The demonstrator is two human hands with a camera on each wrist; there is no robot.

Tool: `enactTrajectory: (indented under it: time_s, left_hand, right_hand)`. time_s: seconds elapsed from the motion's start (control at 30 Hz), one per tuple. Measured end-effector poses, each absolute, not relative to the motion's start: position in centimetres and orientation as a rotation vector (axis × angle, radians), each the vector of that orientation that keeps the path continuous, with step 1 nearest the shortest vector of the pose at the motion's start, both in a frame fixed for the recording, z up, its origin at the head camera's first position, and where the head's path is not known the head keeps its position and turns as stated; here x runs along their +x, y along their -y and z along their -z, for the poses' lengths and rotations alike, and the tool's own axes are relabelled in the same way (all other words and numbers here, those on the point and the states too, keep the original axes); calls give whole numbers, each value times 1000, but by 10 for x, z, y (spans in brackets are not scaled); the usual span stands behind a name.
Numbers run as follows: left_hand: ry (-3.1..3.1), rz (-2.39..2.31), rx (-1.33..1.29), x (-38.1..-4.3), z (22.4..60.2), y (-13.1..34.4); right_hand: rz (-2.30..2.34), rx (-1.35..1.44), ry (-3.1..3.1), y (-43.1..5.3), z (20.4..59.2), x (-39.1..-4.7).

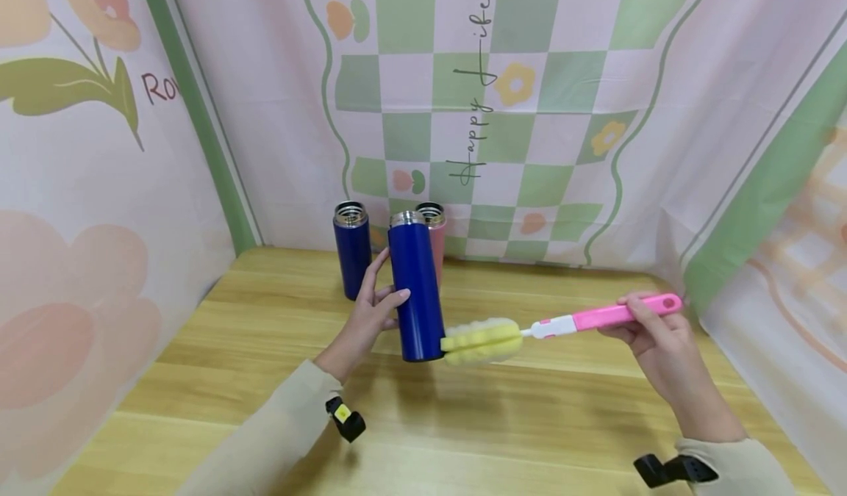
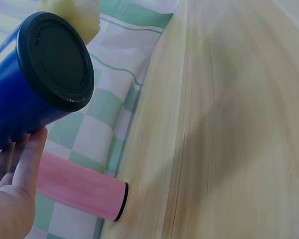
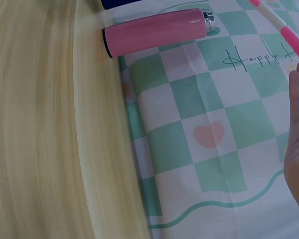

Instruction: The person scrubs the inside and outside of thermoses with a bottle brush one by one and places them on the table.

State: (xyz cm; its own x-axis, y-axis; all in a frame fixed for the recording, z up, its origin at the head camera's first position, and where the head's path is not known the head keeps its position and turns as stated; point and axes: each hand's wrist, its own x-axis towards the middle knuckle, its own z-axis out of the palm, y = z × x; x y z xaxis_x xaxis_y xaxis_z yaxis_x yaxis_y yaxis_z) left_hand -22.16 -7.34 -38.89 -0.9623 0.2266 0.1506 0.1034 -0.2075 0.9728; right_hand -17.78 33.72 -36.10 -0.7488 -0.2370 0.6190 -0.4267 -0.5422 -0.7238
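Note:
My left hand grips a dark blue, lidless thermos bottle, tilted slightly and held up off the table. Its black base faces the left wrist camera. In my right hand is a bottle brush by its pink handle. The brush's yellow and white sponge head lies against the lower right side of the bottle, outside it. In the right wrist view only part of the handle and the hand's edge show.
Behind the held bottle stand a second blue bottle and a pink bottle, both lidless and upright at the back of the wooden table. A checked green and white curtain hangs behind, with more printed cloth at both sides.

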Motion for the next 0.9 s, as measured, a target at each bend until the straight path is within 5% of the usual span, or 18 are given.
enactTrajectory:
  time_s: [0.9]
  left_hand:
    - [-1869, -2325, 349, -217, 393, 68]
  right_hand:
    - [-2437, 957, 1485, -331, 364, -179]
